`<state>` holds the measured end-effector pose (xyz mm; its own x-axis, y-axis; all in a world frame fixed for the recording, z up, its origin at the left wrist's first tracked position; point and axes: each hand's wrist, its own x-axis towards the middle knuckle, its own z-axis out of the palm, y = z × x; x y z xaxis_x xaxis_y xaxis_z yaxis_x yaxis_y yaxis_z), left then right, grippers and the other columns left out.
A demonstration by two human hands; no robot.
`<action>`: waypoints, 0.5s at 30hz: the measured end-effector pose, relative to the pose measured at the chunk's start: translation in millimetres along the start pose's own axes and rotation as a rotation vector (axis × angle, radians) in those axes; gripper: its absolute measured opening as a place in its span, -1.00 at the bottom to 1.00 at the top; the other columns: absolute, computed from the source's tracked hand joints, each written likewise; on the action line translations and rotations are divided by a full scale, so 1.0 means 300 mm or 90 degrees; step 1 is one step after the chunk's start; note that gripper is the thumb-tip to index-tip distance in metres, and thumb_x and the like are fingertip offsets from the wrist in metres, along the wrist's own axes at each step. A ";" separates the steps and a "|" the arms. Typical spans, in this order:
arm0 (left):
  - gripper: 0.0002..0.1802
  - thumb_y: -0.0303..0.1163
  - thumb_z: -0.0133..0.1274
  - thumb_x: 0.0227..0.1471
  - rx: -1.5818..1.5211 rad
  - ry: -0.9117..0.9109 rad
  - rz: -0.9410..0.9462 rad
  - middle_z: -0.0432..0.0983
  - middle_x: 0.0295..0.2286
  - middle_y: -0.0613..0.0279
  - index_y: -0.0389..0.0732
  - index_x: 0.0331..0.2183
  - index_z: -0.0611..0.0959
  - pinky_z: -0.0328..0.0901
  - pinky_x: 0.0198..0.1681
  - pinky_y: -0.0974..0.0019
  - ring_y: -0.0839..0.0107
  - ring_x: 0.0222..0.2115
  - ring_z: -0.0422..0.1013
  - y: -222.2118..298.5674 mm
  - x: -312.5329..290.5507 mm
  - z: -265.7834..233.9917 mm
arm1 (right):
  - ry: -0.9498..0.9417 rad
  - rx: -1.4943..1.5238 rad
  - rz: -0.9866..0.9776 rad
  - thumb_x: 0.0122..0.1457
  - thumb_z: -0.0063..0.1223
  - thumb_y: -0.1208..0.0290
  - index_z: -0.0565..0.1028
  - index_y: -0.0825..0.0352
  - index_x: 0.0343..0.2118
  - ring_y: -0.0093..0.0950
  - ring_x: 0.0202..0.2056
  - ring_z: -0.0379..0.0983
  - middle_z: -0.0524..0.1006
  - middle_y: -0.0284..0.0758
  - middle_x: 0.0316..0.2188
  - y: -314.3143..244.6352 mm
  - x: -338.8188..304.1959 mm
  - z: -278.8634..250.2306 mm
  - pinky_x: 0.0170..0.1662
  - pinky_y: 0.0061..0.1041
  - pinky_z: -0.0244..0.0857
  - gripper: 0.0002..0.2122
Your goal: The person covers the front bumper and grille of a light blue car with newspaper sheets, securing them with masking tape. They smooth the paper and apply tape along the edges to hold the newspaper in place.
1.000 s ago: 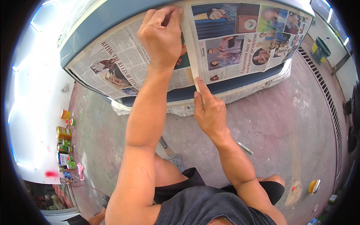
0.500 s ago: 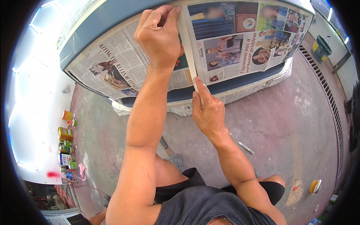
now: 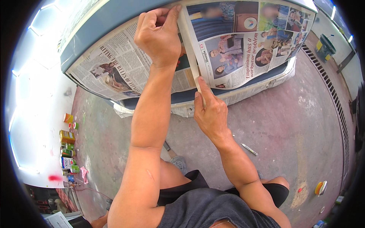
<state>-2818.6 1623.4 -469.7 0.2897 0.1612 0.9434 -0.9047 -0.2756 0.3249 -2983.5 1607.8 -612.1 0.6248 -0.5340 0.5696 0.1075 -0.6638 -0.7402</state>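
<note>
A pale strip of masking tape (image 3: pixel 191 43) runs down between two newspaper sheets on a blue-grey panel, which looks like part of a vehicle. My left hand (image 3: pixel 159 40) is closed at the strip's upper end, thumb and fingers pinched near the panel's top edge. Lower down, my right hand (image 3: pixel 212 114) grips the strip's bottom end, its index finger stretched along the tape. The left newspaper sheet (image 3: pixel 114 72) is partly covered by my left forearm. To the right, the other newspaper sheet (image 3: pixel 243 49) lies beside the tape, its lower edge over a dark recess.
Paint cans (image 3: pixel 67 152) line the white wall at left, near a pink cloth (image 3: pixel 84 174). A marker-like stick (image 3: pixel 249 149) and a tape roll (image 3: pixel 320 188) lie on the concrete floor. A floor grate (image 3: pixel 329 85) and dark bucket (image 3: pixel 325 47) are at right.
The left side of the right newspaper sheet has shifted slightly downward beside the tape. Both hands keep their grips; the left has moved a little left in view.
</note>
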 end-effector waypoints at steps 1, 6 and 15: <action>-0.68 -0.27 0.52 -0.15 0.006 0.006 0.002 0.55 -0.58 0.33 -0.31 -0.51 0.75 0.29 -0.48 0.45 0.57 -0.59 0.38 -0.004 0.000 0.000 | 0.003 -0.001 0.000 0.23 0.08 0.49 0.46 0.34 0.19 -0.13 -0.55 0.57 0.61 -0.10 -0.52 0.000 0.001 0.000 -0.45 -0.18 0.43 -0.57; -0.63 -0.21 0.53 -0.17 0.043 0.000 -0.040 0.54 -0.60 0.34 -0.31 -0.52 0.75 0.28 -0.49 0.45 0.56 -0.59 0.37 0.007 0.005 -0.002 | 0.017 -0.007 -0.009 0.21 0.10 0.51 0.45 0.33 0.21 -0.16 -0.56 0.57 0.61 -0.12 -0.53 0.003 -0.003 -0.008 -0.49 -0.20 0.40 -0.54; -0.64 -0.21 0.51 -0.16 0.039 -0.021 -0.076 0.55 -0.62 0.31 -0.32 -0.52 0.76 0.27 -0.49 0.43 0.55 -0.61 0.39 0.015 0.011 -0.021 | -0.016 0.060 0.000 0.16 0.10 0.65 0.36 0.56 0.22 -0.16 -0.37 0.68 0.63 0.11 -0.17 -0.057 -0.060 -0.045 -0.34 -0.34 0.51 -0.48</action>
<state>-2823.6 1628.7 -465.6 0.4049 0.1645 0.8994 -0.8427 -0.3145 0.4369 -3007.2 1621.8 -604.9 0.6441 -0.5192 0.5617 0.1797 -0.6110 -0.7709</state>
